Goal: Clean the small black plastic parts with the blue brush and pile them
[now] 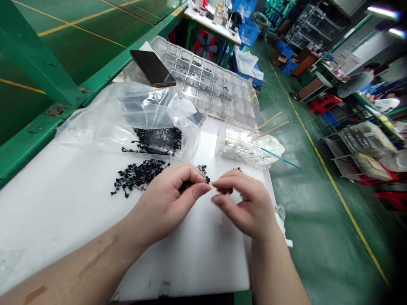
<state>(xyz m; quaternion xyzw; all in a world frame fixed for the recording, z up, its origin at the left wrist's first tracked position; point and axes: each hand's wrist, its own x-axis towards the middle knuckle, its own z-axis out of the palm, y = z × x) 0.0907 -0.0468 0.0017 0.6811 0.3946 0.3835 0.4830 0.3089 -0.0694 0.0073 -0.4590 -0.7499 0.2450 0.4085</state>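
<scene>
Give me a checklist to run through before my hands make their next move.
1. Left hand's thumb and forefinger closed together: ok, left hand.
2. Small part seated properly in that pinch: cannot tell, too small.
3. Right hand pinched shut: not ok, thumb and forefinger are apart.
4. Black stemmed parts near the left hand: ok.
5. Phone away from both hands: ok.
6. Plastic bag sealed: cannot tell.

White tabletop (57, 195), loose black parts (138, 176), clear bag (104, 118) (black pieces (160, 140) inside), compartmented tray (219, 111), clear box (237, 157), small rings (202, 169)
</scene>
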